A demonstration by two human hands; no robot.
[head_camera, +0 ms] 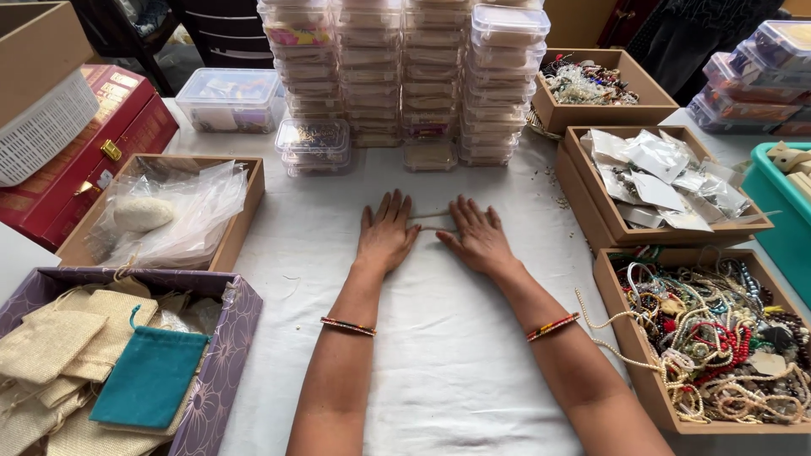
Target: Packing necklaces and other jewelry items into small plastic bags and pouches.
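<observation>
Your left hand [386, 234] and right hand [478, 237] lie flat, fingers spread, gripping nothing, pinning a thin pale cord [431, 221] against the white-clothed bench [439, 355] so it stays straight.

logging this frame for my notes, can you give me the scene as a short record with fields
left hand: left hand flat, palm down on the white tablecloth
right hand: right hand flat beside it
between hands: thin pale cord, ends under the fingers
right of hands: bead necklace tray, tray of small packets
left of hands: purple box of cloth pouches
behind: stacked clear plastic boxes
</observation>
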